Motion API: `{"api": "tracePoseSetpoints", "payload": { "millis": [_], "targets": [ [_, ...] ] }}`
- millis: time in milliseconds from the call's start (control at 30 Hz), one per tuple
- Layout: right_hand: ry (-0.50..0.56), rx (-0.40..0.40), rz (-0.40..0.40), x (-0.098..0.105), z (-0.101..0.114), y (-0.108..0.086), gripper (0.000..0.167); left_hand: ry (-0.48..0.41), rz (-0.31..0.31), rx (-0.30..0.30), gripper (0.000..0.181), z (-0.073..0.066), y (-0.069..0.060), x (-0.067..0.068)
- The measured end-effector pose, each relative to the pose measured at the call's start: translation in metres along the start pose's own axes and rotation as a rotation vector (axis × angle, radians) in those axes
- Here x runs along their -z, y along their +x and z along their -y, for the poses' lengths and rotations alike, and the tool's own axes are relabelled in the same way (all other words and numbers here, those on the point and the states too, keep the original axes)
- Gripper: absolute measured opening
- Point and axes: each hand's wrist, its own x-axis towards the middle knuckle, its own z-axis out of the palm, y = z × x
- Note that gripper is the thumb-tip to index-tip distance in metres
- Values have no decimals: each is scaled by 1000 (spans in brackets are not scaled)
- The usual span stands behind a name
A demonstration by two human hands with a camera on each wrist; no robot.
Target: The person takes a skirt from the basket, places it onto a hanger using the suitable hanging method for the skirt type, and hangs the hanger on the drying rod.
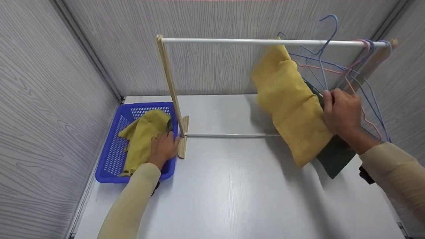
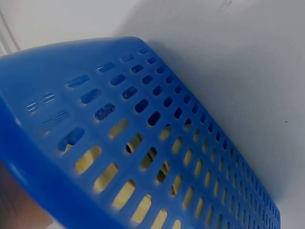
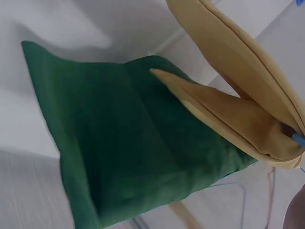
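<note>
My left hand [image 1: 164, 146] reaches into the blue plastic basket [image 1: 108, 176] and touches a crumpled yellow cloth [image 1: 141, 139]. Its fingertips point down, so their grip is hidden; the left wrist view shows mostly the basket's slotted wall [image 2: 157, 117]. With my right hand [image 1: 343, 111] I grip a blue hanger [image 1: 323, 69] low on its frame, its hook standing above the rail. Beside that hand, another yellow cloth [image 1: 289, 103] hangs from the rack, and a dark green cloth [image 3: 119, 133] hangs behind it.
A white rail [image 1: 225, 41] on a wooden post [image 1: 169, 79] spans the back, with a thin lower bar [image 1: 225, 135]. Several pink and blue hangers [image 1: 367, 43] cluster at the rail's right end. Wood-grain panels [image 1: 212, 73] enclose the white table [image 1: 229, 196].
</note>
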Motion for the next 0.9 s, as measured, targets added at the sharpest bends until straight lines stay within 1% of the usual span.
{"api": "tracePoseSetpoints", "payload": {
  "millis": [100, 133, 233, 300, 367, 467, 567, 667, 800, 900],
  "targets": [
    [-60, 27, 9, -1, -19, 0, 48, 2, -2, -2, 60, 1, -1, 0],
    [-93, 50, 20, 0, -26, 0, 48, 2, -5, 0, 60, 0, -1, 0],
    [-203, 164, 25, 1, -48, -2, 45, -3, -9, 6, 60, 1, -1, 0],
    [-268, 205, 24, 3, -60, -4, 44, -9, -4, 6, 60, 1, -1, -1],
    [-309, 244, -7, 5, -68, -6, 45, -11, -4, 6, 60, 1, -1, -2],
    [-324, 282, -55, 7, -76, -7, 50, -6, -12, 2, 59, 2, -2, -3],
    [-318, 360, -128, 6, -79, -7, 52, -3, -21, -2, 59, 2, -3, -3],
    [-315, 407, -181, 5, -80, -5, 53, -11, -24, -1, 59, 2, -2, -3],
    [-325, 425, -213, 3, -81, -1, 56, -16, -13, 7, 59, 2, -2, -2],
    [-334, 407, -221, 4, -84, 1, 59, -17, -2, 4, 58, 2, -2, -2]
  ]
}}
